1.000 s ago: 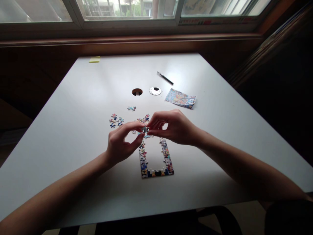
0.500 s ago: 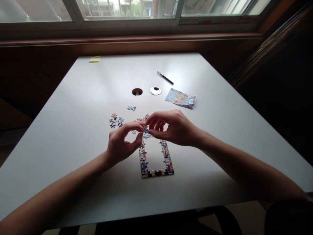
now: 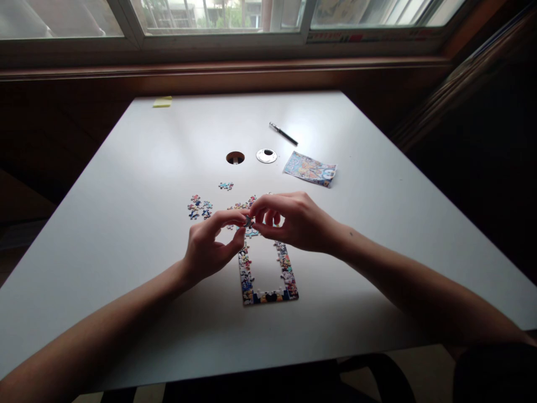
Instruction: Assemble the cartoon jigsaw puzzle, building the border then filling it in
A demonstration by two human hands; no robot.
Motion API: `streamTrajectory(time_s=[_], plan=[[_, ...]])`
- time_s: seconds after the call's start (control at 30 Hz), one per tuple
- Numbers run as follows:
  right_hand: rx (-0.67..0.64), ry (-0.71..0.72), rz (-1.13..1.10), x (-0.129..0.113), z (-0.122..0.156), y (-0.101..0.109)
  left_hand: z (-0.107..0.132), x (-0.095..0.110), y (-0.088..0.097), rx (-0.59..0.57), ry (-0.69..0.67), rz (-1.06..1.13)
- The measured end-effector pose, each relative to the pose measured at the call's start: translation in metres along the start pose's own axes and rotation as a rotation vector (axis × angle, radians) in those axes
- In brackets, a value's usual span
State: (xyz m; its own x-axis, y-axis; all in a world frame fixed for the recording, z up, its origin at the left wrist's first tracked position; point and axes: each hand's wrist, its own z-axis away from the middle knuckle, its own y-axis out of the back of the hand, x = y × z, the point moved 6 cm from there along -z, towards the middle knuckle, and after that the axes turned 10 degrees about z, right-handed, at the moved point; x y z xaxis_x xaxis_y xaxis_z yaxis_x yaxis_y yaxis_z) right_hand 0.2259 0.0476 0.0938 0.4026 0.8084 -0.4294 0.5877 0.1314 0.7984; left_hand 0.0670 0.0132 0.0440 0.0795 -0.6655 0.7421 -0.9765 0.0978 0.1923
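Between the fingertips of both hands is a small puzzle piece (image 3: 248, 222), held above the table. My left hand (image 3: 210, 240) pinches it from the left with thumb and forefinger. From the right, my right hand (image 3: 289, 220) grips the same piece, its other fingers curled. Below them lies a joined puzzle border (image 3: 289, 274), a tall rectangle with bare table inside; my hands hide part of its far end. Loose puzzle pieces (image 3: 199, 207) sit in a cluster to the left, and a smaller group of pieces (image 3: 226, 186) lies farther back.
A crumpled picture sheet (image 3: 310, 168) lies right of the hands, with a black pen (image 3: 284, 134) behind it. The white table (image 3: 138, 184) has a round hole (image 3: 235, 158) beside a silver disc (image 3: 267, 155). A yellow sticky note (image 3: 162, 102) is near the far left corner.
Both hands stay almost in place around the puzzle piece, which has tilted slightly and looks darker. Everything on the table lies as before.
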Motion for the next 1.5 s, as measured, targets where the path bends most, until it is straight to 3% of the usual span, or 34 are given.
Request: streamTrajectory(time_s=[0.3,0.87,1.17,1.5], plan=[[0.019,0.066,0.11,0.0,0.004,-0.001,-0.002,0.006,-0.001,-0.011,-0.002,-0.056],[0.106,0.133,0.193,-0.005,0.006,0.003,0.0,0.001,0.003,0.09,0.045,0.091],[0.125,0.143,0.194,-0.005,0.006,0.004,0.001,-0.003,0.003,0.087,0.073,0.079],[0.045,0.197,0.084,-0.016,0.003,0.01,-0.002,-0.001,0.001,0.01,0.022,0.046]])
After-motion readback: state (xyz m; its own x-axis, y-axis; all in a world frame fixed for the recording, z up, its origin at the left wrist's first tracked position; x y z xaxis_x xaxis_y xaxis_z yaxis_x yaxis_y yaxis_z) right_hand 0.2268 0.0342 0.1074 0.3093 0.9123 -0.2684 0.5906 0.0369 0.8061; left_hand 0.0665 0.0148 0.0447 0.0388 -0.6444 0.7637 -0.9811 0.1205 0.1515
